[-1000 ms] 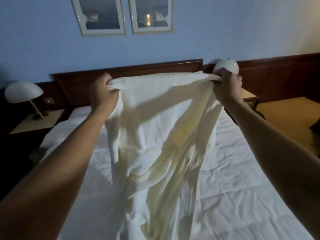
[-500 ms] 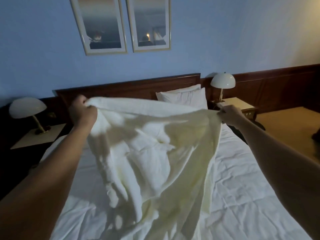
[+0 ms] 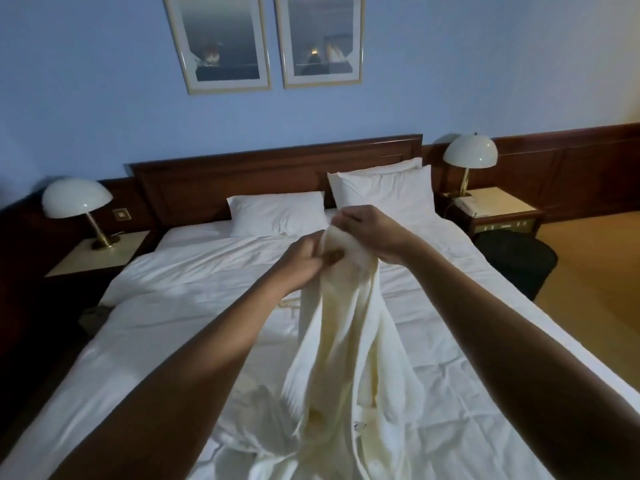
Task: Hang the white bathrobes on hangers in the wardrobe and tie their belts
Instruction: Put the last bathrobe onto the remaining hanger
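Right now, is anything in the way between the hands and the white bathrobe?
No. The left hand and the right hand both grip the bathrobe directly. The wardrobe is out of view.

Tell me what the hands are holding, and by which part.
The left hand and the right hand both grip the white bathrobe at its bunched top edge, close together. The rest hangs down onto the bed.

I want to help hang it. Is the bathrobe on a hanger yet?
No, the left hand and right hand hold the bathrobe bunched over the bed.
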`<state>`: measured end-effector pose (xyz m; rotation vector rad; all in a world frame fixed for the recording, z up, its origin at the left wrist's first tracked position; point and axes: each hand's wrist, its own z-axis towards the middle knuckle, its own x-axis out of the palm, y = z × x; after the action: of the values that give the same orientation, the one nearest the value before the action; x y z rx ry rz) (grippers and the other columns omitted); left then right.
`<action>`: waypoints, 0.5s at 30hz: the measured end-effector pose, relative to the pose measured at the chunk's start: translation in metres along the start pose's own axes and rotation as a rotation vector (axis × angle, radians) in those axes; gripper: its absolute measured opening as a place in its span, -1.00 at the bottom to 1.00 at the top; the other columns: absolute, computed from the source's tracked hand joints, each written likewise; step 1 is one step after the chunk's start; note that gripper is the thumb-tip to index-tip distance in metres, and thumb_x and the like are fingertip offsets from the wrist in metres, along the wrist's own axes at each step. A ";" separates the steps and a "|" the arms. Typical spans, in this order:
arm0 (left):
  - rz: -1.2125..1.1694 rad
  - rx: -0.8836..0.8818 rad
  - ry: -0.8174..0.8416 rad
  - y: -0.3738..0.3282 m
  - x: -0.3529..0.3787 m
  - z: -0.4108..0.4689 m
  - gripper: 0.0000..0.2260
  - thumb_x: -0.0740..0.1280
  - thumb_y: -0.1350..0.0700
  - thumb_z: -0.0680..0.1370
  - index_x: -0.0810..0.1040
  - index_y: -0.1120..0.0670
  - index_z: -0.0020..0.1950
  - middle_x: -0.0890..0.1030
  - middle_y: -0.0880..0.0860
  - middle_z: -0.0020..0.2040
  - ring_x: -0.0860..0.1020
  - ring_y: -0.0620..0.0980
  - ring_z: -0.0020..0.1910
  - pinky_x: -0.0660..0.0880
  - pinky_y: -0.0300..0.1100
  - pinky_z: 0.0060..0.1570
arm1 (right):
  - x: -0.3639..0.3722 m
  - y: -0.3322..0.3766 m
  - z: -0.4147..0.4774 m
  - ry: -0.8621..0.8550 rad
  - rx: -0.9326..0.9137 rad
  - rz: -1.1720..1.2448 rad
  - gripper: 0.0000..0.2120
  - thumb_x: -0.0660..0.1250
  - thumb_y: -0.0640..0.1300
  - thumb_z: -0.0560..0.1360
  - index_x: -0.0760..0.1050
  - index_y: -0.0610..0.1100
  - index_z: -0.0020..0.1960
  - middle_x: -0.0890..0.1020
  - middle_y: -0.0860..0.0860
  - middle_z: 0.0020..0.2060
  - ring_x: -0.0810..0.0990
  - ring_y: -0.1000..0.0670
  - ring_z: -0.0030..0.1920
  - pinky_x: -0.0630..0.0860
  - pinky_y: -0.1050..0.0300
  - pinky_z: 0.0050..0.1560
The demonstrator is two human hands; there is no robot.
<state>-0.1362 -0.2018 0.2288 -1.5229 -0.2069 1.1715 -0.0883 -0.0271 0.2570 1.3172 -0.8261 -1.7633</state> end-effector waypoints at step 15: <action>-0.073 -0.337 -0.283 0.063 -0.054 -0.048 -0.91 0.36 0.18 0.52 0.56 -0.01 -0.04 0.62 0.05 -0.08 0.59 0.07 -0.14 0.43 -0.13 -0.19 | 0.047 -0.207 -0.120 -0.235 0.596 -0.001 -0.62 0.21 0.00 0.23 0.61 -0.21 -0.13 0.56 -0.04 -0.37 0.54 -0.06 -0.29 0.47 -0.03 -0.30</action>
<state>-0.1555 -0.2910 0.1994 -1.6160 -0.6733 1.3399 -0.0210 0.0283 0.0292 1.4831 -1.5711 -1.7607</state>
